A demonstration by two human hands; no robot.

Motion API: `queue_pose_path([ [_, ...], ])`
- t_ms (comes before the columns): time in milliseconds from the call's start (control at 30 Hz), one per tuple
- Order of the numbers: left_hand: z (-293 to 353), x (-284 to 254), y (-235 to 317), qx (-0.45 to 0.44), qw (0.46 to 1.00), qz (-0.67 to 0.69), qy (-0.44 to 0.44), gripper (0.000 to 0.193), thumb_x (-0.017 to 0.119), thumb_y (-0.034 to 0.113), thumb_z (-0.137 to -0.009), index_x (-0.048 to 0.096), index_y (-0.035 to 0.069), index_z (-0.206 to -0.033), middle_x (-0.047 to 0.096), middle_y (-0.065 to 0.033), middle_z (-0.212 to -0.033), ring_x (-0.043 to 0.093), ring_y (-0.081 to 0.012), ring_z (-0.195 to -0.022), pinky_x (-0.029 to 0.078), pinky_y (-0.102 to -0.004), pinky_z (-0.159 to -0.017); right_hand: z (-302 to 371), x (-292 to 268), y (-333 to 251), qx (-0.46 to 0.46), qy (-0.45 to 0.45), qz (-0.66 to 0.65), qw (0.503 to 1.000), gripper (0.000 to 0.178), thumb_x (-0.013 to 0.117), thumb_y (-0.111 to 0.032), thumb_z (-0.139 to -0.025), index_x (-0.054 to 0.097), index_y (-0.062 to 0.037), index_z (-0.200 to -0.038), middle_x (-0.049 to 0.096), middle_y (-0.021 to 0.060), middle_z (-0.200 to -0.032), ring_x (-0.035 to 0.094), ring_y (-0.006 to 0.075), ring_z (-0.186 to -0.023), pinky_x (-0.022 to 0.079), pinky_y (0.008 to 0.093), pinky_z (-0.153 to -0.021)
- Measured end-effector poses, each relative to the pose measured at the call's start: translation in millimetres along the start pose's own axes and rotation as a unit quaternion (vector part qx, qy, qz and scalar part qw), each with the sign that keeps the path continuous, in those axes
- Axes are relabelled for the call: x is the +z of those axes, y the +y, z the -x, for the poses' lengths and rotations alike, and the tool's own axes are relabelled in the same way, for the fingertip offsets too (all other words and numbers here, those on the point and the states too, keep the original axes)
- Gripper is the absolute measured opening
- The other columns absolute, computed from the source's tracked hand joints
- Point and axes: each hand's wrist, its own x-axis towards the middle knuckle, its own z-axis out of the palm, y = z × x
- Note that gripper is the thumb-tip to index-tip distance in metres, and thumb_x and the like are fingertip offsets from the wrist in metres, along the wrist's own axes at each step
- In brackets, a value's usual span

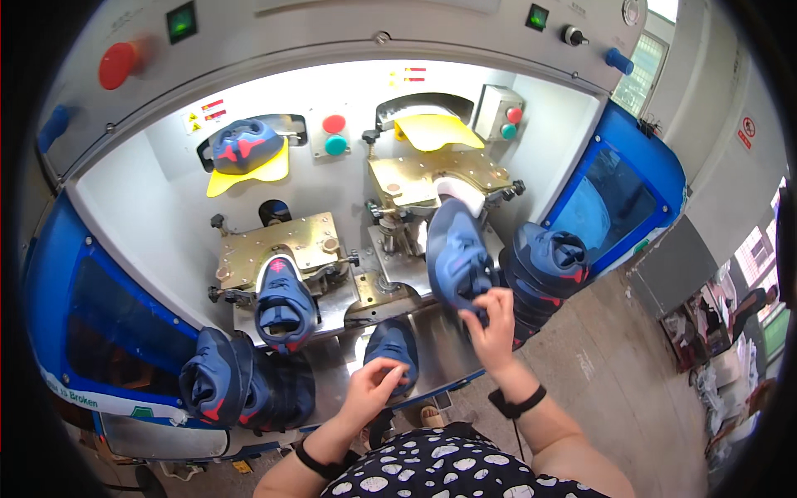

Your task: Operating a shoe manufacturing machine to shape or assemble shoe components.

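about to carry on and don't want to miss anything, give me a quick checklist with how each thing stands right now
1. Right hand gripping the held shoe: ok, fingers at its opening end.
2. Left hand gripping the middle shoe: cannot tell, fingers cover its near end.
3. Both hands away from the left brass plate and right brass plate: ok.
4. Held shoe touching the right brass plate: cannot tell from this angle.
5. Hands off the red button: ok.
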Motion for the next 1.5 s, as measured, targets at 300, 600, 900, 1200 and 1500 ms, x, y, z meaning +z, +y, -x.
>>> queue_pose_path([
  [300,-124,85,-24,-0.089,0.93,0.34,-0.11,0.034,0.052,0.035,-0.102,0.048,0.011,-0.127,0.061,-0.0064,-0.117,0.067,-0.0233,-0.095,0.057,-0.0382,-0.083,-4,-12,25,0.047,-0.124,0.019,0.991,0.023,0.076,-0.019,-0.08,0.061,-0.0036,-0.088,0.051,0.0116,-0.095,0.056,0.0296,-0.087,0.047,0.0379,-0.075],
  [600,-177,115,-22,-0.052,0.953,0.296,0.036,0.035,0.052,0.041,-0.102,0.053,0.008,-0.113,0.065,-0.0052,-0.101,0.069,-0.0189,-0.088,0.058,-0.0326,-0.076,-57,5,54,-0.02,-0.091,0.102,0.99,0.042,0.071,-0.035,-0.083,0.061,-0.0099,-0.116,0.055,0.0121,-0.121,0.054,0.0353,-0.111,0.046,0.0486,-0.089],
  [900,-185,139,-25,-0.042,0.947,0.297,0.112,0.041,0.043,0.041,-0.105,0.049,0.006,-0.123,0.064,-0.0065,-0.105,0.068,-0.0156,-0.091,0.059,-0.0302,-0.074,-73,23,85,-0.031,-0.187,0.027,0.981,0.041,0.065,-0.036,-0.087,0.064,-0.0193,-0.124,0.053,0.0097,-0.139,0.043,0.0381,-0.131,0.038,0.0521,-0.104],
  [1200,-188,139,-22,-0.05,0.953,0.274,0.121,0.04,0.043,0.041,-0.105,0.048,0.008,-0.127,0.065,-0.0071,-0.106,0.069,-0.0159,-0.089,0.059,-0.0304,-0.072,-78,23,92,-0.044,-0.174,0.008,0.984,0.039,0.068,-0.031,-0.085,0.066,-0.0165,-0.121,0.056,0.0109,-0.135,0.047,0.0376,-0.126,0.04,0.0481,-0.104],
  [1500,-190,134,-24,-0.074,0.954,0.274,0.097,0.045,0.044,0.042,-0.104,0.047,0.004,-0.127,0.066,-0.0106,-0.108,0.07,-0.0183,-0.086,0.061,-0.0297,-0.07,-87,21,88,-0.029,-0.197,0.022,0.98,0.038,0.069,-0.033,-0.083,0.066,-0.0145,-0.117,0.055,0.0095,-0.133,0.049,0.0349,-0.124,0.04,0.0498,-0.101],
])
